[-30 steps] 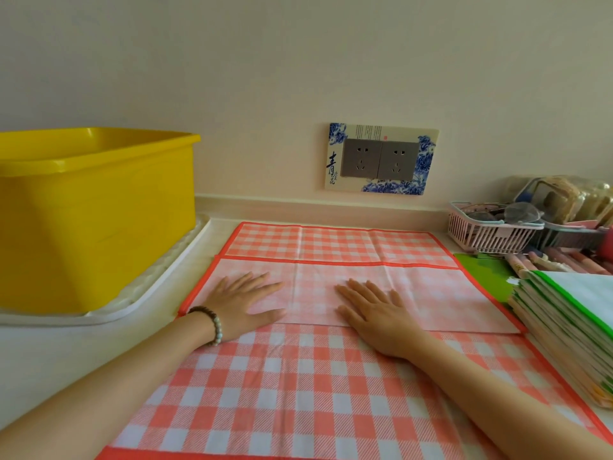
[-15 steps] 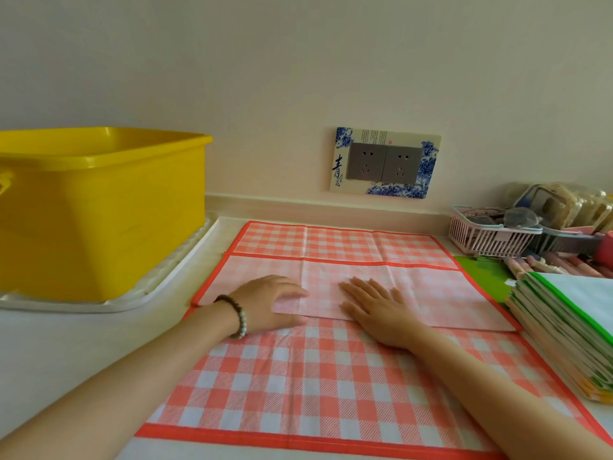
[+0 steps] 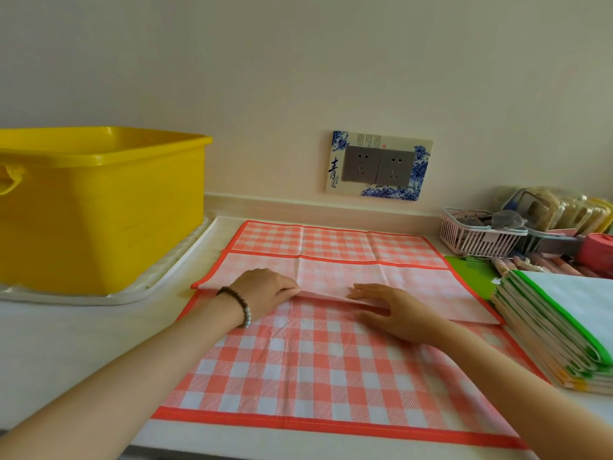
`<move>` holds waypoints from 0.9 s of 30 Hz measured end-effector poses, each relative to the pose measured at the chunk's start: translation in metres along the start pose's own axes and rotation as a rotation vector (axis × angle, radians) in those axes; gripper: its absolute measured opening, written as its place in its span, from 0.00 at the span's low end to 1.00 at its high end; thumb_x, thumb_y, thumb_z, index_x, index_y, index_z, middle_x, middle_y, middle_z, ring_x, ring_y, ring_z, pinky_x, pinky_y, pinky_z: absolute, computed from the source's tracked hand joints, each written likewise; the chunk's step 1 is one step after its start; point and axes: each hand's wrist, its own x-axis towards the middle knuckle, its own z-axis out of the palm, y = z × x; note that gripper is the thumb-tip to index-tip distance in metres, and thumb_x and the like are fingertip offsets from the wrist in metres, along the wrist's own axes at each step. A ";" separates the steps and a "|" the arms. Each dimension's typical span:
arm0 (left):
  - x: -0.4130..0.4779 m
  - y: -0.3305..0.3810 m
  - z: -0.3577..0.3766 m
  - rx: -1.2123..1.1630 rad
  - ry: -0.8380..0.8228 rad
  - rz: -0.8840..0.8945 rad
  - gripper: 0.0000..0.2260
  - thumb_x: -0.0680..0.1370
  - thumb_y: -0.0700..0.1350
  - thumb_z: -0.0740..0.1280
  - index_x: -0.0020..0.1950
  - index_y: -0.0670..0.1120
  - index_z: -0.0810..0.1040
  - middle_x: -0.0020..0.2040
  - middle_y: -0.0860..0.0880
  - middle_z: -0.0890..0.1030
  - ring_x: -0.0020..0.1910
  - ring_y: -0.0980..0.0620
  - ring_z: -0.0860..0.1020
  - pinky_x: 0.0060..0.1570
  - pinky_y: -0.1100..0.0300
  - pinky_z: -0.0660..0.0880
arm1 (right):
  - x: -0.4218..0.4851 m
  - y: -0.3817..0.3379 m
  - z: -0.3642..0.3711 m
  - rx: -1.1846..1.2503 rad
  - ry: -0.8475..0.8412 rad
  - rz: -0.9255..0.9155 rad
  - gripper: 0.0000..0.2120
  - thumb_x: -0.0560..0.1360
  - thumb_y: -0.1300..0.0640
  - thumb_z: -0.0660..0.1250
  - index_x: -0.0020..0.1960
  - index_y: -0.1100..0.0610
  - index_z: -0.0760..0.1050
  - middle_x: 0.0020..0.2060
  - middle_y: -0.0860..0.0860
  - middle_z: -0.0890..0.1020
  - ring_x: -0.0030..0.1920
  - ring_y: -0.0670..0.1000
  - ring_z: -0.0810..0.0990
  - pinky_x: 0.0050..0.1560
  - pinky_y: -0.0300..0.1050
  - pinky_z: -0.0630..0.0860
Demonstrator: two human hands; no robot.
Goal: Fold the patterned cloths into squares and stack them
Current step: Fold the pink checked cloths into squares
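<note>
Pale counter under a bare wall carries your cloth, spread flat beneath both hands: coral-and-white check with a solid coral border. Its far part is folded over as a flap showing the paler reverse, and the flap's near edge runs under your fingertips. Your left hand has curled fingers pinching that edge. Your right hand lies straight-fingered across it, gripping nothing. Right of your right fingers sits a stack of green-edged folded cloths; left of your left fingers, a yellow tub.
</note>
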 end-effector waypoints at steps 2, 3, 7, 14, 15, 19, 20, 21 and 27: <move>0.001 0.000 0.000 -0.004 0.023 -0.025 0.16 0.82 0.53 0.54 0.52 0.48 0.79 0.42 0.51 0.81 0.41 0.51 0.77 0.46 0.56 0.75 | -0.007 0.008 -0.006 -0.041 0.055 0.005 0.18 0.76 0.46 0.64 0.64 0.46 0.74 0.64 0.42 0.76 0.63 0.45 0.74 0.65 0.38 0.68; 0.002 0.000 0.001 -0.011 0.031 -0.032 0.16 0.82 0.53 0.54 0.51 0.48 0.79 0.42 0.51 0.81 0.40 0.51 0.77 0.45 0.57 0.74 | -0.009 0.011 -0.010 -0.044 0.082 0.024 0.16 0.76 0.48 0.64 0.63 0.48 0.76 0.61 0.44 0.78 0.61 0.46 0.76 0.62 0.38 0.70; 0.003 0.001 -0.006 -0.076 0.053 -0.023 0.16 0.82 0.51 0.56 0.42 0.43 0.76 0.36 0.47 0.77 0.35 0.52 0.70 0.39 0.57 0.69 | -0.016 0.016 -0.026 -0.008 0.112 0.091 0.13 0.78 0.51 0.63 0.59 0.52 0.80 0.53 0.45 0.82 0.50 0.44 0.80 0.52 0.37 0.73; 0.001 0.007 -0.061 -0.243 0.097 -0.002 0.12 0.77 0.53 0.65 0.40 0.48 0.81 0.40 0.50 0.82 0.43 0.51 0.79 0.49 0.58 0.74 | -0.025 0.000 -0.072 0.054 0.069 -0.007 0.08 0.77 0.54 0.64 0.50 0.51 0.82 0.41 0.45 0.84 0.37 0.38 0.75 0.40 0.33 0.73; 0.000 0.009 -0.070 -0.261 0.109 0.000 0.12 0.76 0.53 0.66 0.41 0.46 0.82 0.40 0.50 0.83 0.43 0.53 0.80 0.49 0.60 0.74 | -0.027 -0.006 -0.081 0.057 0.053 -0.024 0.08 0.77 0.52 0.65 0.49 0.49 0.83 0.40 0.43 0.84 0.36 0.36 0.76 0.40 0.31 0.73; -0.004 0.016 -0.099 -0.339 0.075 -0.006 0.11 0.73 0.54 0.69 0.40 0.47 0.82 0.25 0.58 0.76 0.25 0.62 0.71 0.30 0.72 0.66 | -0.035 -0.028 -0.112 0.149 -0.097 -0.028 0.06 0.72 0.46 0.67 0.42 0.45 0.82 0.34 0.37 0.83 0.34 0.34 0.76 0.38 0.28 0.71; -0.005 0.017 -0.104 -0.353 0.047 -0.021 0.09 0.73 0.54 0.69 0.40 0.49 0.82 0.22 0.58 0.73 0.23 0.61 0.67 0.28 0.72 0.64 | -0.036 -0.031 -0.118 0.187 -0.128 -0.020 0.07 0.70 0.45 0.68 0.42 0.46 0.82 0.33 0.38 0.82 0.34 0.35 0.75 0.38 0.28 0.71; -0.005 0.016 -0.108 -0.362 0.024 -0.033 0.08 0.73 0.55 0.69 0.39 0.52 0.81 0.21 0.57 0.70 0.22 0.60 0.64 0.27 0.72 0.62 | -0.036 -0.033 -0.123 0.223 -0.153 -0.012 0.08 0.70 0.45 0.68 0.41 0.48 0.83 0.33 0.39 0.81 0.34 0.36 0.75 0.38 0.28 0.70; 0.000 0.025 -0.095 -0.285 0.171 0.025 0.10 0.73 0.47 0.72 0.53 0.56 0.79 0.49 0.56 0.79 0.49 0.60 0.75 0.53 0.63 0.69 | -0.019 -0.026 -0.117 0.108 -0.077 -0.006 0.04 0.72 0.48 0.70 0.43 0.47 0.82 0.38 0.41 0.84 0.39 0.40 0.81 0.41 0.29 0.74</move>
